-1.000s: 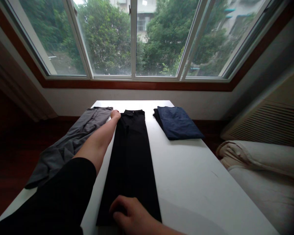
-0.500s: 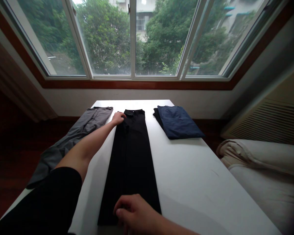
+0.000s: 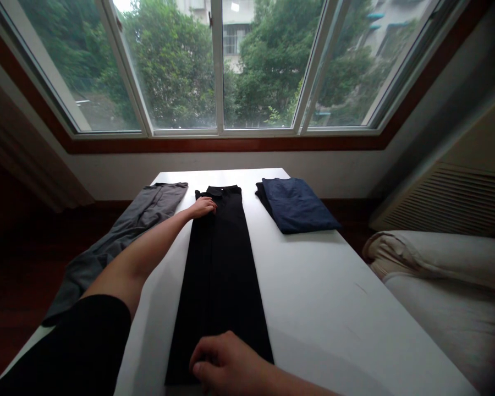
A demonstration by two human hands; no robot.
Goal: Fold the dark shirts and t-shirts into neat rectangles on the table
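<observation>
A pair of black trousers [image 3: 231, 275], folded lengthwise, lies along the white table [image 3: 313, 308] with its waistband at the far end. My left hand [image 3: 203, 207] rests on the trousers just below the waistband, on the left side, fingers stretched out over the cloth. Close to me, my right hand [image 3: 231, 360] is over the hem end. Its fingers are curled in towards the thumb, and the fingertips are partly hidden, so whether cloth is between them does not show.
Grey trousers [image 3: 127, 236] lie along the left side of the table, partly behind my left arm. Folded dark blue trousers [image 3: 299, 206] sit on a black garment [image 3: 263, 193] at the far right. A rolled beige cushion or bedding [image 3: 437, 256] is beyond the right edge.
My left hand has slid from the left edge near the waistband towards me and slightly right, onto the trousers. My right hand has hardly moved.
</observation>
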